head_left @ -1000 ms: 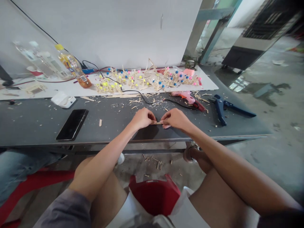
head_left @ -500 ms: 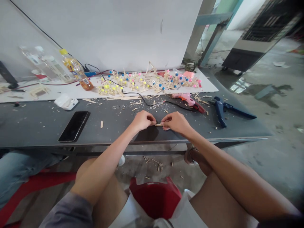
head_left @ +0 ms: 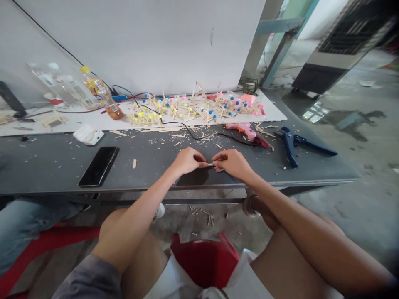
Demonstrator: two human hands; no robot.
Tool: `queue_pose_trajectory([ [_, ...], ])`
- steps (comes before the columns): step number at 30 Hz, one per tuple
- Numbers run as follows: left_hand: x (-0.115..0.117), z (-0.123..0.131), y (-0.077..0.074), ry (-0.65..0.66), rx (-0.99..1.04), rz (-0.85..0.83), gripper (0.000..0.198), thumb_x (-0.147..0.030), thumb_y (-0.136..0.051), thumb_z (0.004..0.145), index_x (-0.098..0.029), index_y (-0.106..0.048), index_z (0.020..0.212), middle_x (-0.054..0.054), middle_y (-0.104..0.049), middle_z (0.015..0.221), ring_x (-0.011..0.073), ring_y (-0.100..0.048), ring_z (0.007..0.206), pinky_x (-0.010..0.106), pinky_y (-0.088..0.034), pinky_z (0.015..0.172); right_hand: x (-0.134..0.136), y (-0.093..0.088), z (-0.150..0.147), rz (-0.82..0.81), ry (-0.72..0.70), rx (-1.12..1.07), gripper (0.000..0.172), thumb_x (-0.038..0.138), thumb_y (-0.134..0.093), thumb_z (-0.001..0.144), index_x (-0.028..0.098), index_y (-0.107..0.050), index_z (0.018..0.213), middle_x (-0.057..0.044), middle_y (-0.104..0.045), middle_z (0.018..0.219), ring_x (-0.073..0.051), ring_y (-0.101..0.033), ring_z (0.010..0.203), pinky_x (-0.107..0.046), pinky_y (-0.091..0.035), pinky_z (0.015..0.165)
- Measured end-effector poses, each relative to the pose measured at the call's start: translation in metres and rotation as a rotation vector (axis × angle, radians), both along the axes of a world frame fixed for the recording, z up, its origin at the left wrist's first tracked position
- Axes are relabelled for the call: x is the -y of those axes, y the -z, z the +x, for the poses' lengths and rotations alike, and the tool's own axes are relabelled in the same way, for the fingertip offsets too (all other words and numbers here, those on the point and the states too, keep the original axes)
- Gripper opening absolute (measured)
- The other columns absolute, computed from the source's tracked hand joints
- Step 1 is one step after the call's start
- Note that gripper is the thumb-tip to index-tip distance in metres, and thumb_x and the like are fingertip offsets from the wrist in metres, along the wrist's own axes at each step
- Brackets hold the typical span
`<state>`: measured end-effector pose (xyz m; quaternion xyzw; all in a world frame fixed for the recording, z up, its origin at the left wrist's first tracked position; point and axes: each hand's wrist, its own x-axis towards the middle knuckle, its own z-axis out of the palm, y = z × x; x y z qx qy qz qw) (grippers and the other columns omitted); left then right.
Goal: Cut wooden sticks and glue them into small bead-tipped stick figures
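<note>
Between my hands, just above the front part of the grey table (head_left: 162, 174), is a short pale wooden stick (head_left: 210, 165). My left hand (head_left: 190, 160) pinches its left end between thumb and fingers. At its right end, my right hand (head_left: 230, 162) is closed in a similar pinch. Fingers cover most of the stick, so its full length is hidden. A small flat piece of wooden stick (head_left: 134, 164) lies on the table to the left of my hands.
Many small stick structures with coloured balls (head_left: 187, 109) stand on a white board (head_left: 274, 109) at the back. A pink glue gun (head_left: 247, 131) and blue cutters (head_left: 289, 145) lie right. A phone (head_left: 99, 166), white case (head_left: 88, 134) and drink bottle (head_left: 104, 97) are left.
My hands have drawn slightly closer together, and less of the stick shows between them. The whole view has shifted a little; the things on the table have stayed put.
</note>
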<state>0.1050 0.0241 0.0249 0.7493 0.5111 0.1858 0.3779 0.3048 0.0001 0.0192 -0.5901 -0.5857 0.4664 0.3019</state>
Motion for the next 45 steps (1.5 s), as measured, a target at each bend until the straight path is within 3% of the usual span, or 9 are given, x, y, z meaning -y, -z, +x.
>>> queue_pose_trajectory([
  [10,0.002,0.001,-0.001,0.000,-0.024,0.032,0.016,-0.032,-0.079,0.070,-0.021,-0.080,0.082,0.003,-0.075,0.077,0.0168,-0.064,0.068,0.027,-0.041,0.063,0.007,-0.003,-0.003,0.179,-0.055,0.048,0.010,0.011,-0.067,0.076,0.018,-0.072,0.079,-0.001,-0.073,0.068,-0.015,-0.069,0.056,-0.023,-0.056,0.056],
  [20,0.002,0.004,-0.001,0.090,-0.103,0.140,0.009,-0.025,-0.071,0.078,-0.019,-0.077,0.082,0.005,-0.074,0.077,0.0164,-0.062,0.065,0.030,-0.042,0.063,0.003,0.006,0.000,0.173,0.014,0.019,0.008,0.013,-0.068,0.075,0.019,-0.071,0.079,-0.001,-0.072,0.067,-0.016,-0.070,0.058,-0.027,-0.058,0.059],
  [27,0.004,0.004,-0.003,0.122,0.072,0.183,0.012,-0.028,-0.067,0.085,-0.017,-0.070,0.087,0.004,-0.070,0.085,0.0147,-0.061,0.073,0.028,-0.044,0.068,0.001,0.001,0.007,0.325,0.033,0.110,0.010,0.021,-0.068,0.076,0.019,-0.073,0.085,-0.001,-0.072,0.071,-0.015,-0.066,0.056,-0.027,-0.052,0.060],
  [31,0.007,0.009,-0.007,0.100,0.165,0.279,0.010,-0.026,-0.065,0.087,-0.017,-0.067,0.087,0.003,-0.067,0.083,0.0139,-0.059,0.073,0.026,-0.044,0.067,0.005,-0.010,0.006,0.338,-0.015,-0.016,0.018,0.030,-0.062,0.084,0.018,-0.075,0.088,-0.003,-0.070,0.066,-0.017,-0.066,0.057,-0.029,-0.052,0.060],
  [34,0.009,0.011,-0.009,0.094,0.174,0.408,0.005,-0.021,-0.064,0.088,-0.017,-0.067,0.086,0.004,-0.066,0.085,0.0151,-0.059,0.077,0.026,-0.045,0.068,0.008,-0.013,0.006,0.389,-0.063,-0.108,0.023,0.035,-0.061,0.086,0.017,-0.075,0.092,-0.005,-0.073,0.074,-0.019,-0.069,0.065,-0.030,-0.054,0.064],
  [37,0.010,0.013,-0.010,0.094,0.172,0.506,0.008,-0.022,-0.061,0.091,-0.017,-0.066,0.089,0.006,-0.065,0.091,0.0164,-0.061,0.084,0.028,-0.047,0.074,0.010,-0.013,0.006,0.492,-0.061,-0.053,0.020,0.033,-0.067,0.083,0.019,-0.074,0.094,-0.006,-0.074,0.084,-0.019,-0.068,0.072,-0.031,-0.053,0.070],
  [45,0.018,0.014,-0.014,0.026,0.190,0.520,0.019,-0.032,-0.059,0.094,-0.018,-0.067,0.103,0.008,-0.066,0.098,0.0168,-0.062,0.086,0.028,-0.050,0.075,0.009,-0.012,0.005,0.597,-0.023,0.053,0.016,0.034,-0.065,0.086,0.020,-0.071,0.091,-0.006,-0.073,0.086,-0.019,-0.067,0.075,-0.031,-0.054,0.072],
])
